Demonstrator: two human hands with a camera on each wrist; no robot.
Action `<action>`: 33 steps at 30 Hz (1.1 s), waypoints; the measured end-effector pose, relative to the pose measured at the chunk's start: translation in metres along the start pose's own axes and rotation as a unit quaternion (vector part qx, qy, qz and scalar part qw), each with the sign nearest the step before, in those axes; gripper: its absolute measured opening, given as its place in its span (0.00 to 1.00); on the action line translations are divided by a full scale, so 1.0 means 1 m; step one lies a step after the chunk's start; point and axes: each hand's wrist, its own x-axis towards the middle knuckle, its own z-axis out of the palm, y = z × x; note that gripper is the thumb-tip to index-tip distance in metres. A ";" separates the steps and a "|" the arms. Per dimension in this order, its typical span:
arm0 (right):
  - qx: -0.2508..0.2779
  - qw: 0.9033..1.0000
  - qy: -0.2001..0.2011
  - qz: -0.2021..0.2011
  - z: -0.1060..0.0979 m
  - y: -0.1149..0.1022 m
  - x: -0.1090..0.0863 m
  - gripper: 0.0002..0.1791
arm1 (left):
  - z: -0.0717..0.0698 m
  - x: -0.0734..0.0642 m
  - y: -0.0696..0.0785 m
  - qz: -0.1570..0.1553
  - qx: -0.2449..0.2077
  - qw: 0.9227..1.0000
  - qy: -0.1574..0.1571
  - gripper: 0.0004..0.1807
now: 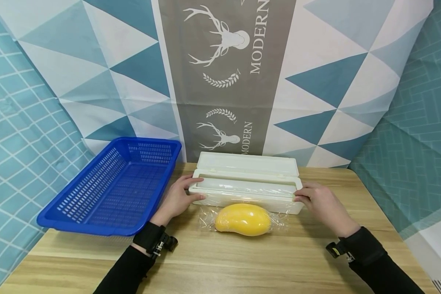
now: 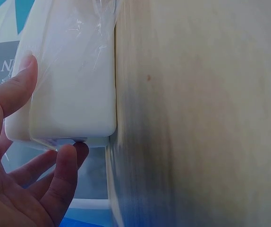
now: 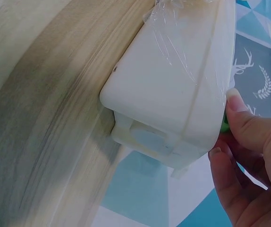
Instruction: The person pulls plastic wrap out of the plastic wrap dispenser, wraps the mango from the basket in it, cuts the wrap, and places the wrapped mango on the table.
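A white cling film dispenser point(image 1: 220, 198) lies lengthwise near the back of the table, its lid point(image 1: 248, 164) raised behind it. Inside shows a film roll point(image 1: 246, 186), with clear film draped over the front wall. The left hand point(image 1: 178, 199) grips the dispenser's left end, thumb at the front top edge and fingers around the end. At the opposite end, the right hand point(image 1: 322, 203) pinches the top corner; a small green piece point(image 3: 225, 125) peeks out beside its thumb. In front lies a yellow mango-shaped fruit point(image 1: 244, 219) wrapped in clear film.
A blue plastic basket point(image 1: 86, 225) stands to the left, near the left forearm. The wooden table point(image 1: 250, 265) ends against a patterned backdrop point(image 1: 220, 98) behind the dispenser. Patterned side sheets rise at left and right.
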 end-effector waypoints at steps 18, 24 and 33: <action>0.004 1.000 0.001 0.000 -0.007 0.008 -0.006 0.05 | 0.003 0.004 0.001 0.005 0.002 1.000 -0.008 0.32; 0.013 1.000 0.009 -0.001 -0.006 0.015 -0.010 0.04 | 0.000 0.002 0.003 -0.004 0.003 1.000 -0.009 0.32; 0.020 0.999 -0.006 0.024 -0.005 0.012 -0.011 0.04 | 0.001 0.001 0.001 -0.013 0.020 0.999 -0.025 0.32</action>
